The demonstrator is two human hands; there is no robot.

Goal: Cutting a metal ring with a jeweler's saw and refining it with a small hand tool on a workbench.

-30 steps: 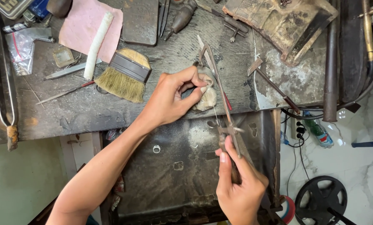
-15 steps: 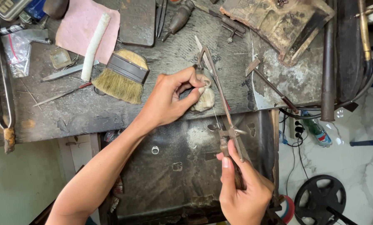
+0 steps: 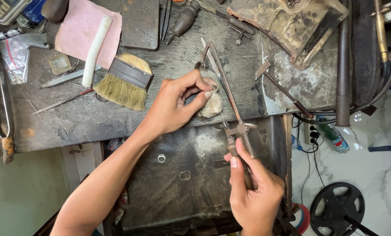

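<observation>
Both hands clamped, left (image 3: 178,105) on ring (image 3: 213,83), right (image 3: 252,192) on saw frame (image 3: 226,91), over grimy bench (image 3: 73,122), marble floor (image 3: 370,170) beside.

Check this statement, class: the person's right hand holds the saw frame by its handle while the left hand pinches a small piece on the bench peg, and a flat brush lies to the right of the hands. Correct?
Not quite. In the head view the flat brush lies to the left of the hands, beside a white roll. The rest stands: the right hand holds the saw frame by its handle, and the left hand pinches a small piece on the bench peg.

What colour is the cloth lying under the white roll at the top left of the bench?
Pink, seen in the head view: the flat cloth under the white roll.
</observation>
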